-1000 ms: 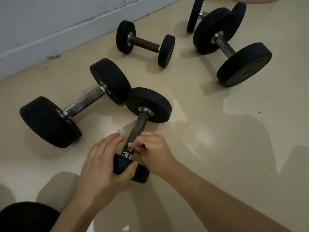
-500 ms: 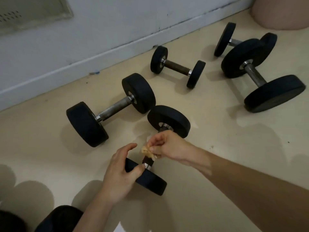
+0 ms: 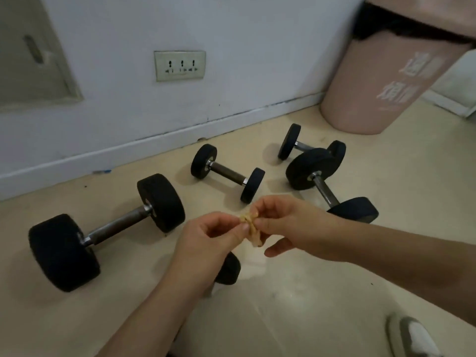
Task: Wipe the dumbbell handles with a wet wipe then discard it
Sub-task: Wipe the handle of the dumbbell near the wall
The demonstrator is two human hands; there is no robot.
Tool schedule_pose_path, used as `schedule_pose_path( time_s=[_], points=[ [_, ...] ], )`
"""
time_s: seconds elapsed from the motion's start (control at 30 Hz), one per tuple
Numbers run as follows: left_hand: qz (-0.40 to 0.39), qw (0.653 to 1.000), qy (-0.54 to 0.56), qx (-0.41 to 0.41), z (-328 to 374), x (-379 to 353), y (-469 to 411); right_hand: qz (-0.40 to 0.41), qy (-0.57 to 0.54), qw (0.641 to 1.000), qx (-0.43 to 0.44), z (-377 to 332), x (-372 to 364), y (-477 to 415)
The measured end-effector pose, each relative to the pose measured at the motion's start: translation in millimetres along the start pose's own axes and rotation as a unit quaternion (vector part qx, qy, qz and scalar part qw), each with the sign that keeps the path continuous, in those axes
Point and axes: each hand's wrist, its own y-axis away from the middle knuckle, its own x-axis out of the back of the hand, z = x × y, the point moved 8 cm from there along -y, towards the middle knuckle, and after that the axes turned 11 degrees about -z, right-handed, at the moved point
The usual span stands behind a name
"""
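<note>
Both hands are raised above the floor [image 3: 296,305], meeting at centre frame. The left hand [image 3: 206,243] has its fingers curled, thumb and fingertips pinched onto the left edge of the wipe [image 3: 251,226]. The right hand [image 3: 291,225] pinches the same wipe from the right with thumb and forefinger, its remaining fingers loosely bent below. The wipe is crumpled, tan and soiled-looking, held between the two hands clear of every dumbbell, with one end hanging beneath the fingers.

A dumbbell head [image 3: 228,269] shows just under the left hand; the rest of that dumbbell is hidden by the hand and forearm. A large dumbbell [image 3: 108,229] lies to the left on the floor, its metal handle exposed. A small dumbbell [image 3: 228,173] lies beyond the hands, near the wall [image 3: 231,34]. Two further dumbbells sit to the right: a thin one [image 3: 289,141] at the back and a heavier one [image 3: 322,186] just in front, its near head partly covered by the right forearm.

A pink bin [image 3: 381,86] stands at the upper right against the wall, with pale lettering, blurred. A socket plate [image 3: 179,65] is fixed to the wall. A shoe [image 3: 412,336] is visible at the lower right corner.
</note>
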Motion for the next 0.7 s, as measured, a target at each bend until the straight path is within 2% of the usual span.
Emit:
schedule_pose_path(
  time_s=[0.1,0.23,0.33,0.4,0.53,0.63,0.7],
  points=[
    [-0.011,1.000,0.009,0.004,13.6,-26.3,-23.5,0.008,-0.001,1.000,0.029,11.4,39.2,11.4],
    [-0.026,1.000,0.012,-0.005,41.5,-72.0,-62.8,-0.017,-0.133,0.987,0.089,37.0,97.1,23.5],
    [-0.011,0.999,-0.040,0.009,54.7,-113.1,-105.1,-0.005,-0.228,0.965,0.127,66.5,153.7,28.2],
    [0.008,0.997,-0.073,0.021,56.5,-140.6,-131.2,0.015,-0.266,0.956,0.121,91.2,192.8,28.5],
    [0.060,0.994,-0.085,0.023,56.7,-197.2,-170.7,0.050,-0.258,0.960,0.094,135.5,264.4,33.1],
    [0.119,0.991,-0.057,0.016,54.6,-234.3,-195.3,-0.011,-0.227,0.968,0.111,157.6,299.2,34.7],
    [0.137,0.990,-0.016,0.016,51.0,-257.2,-210.2,-0.045,-0.139,0.981,0.125,166.8,315.1,34.8]
  ],
)
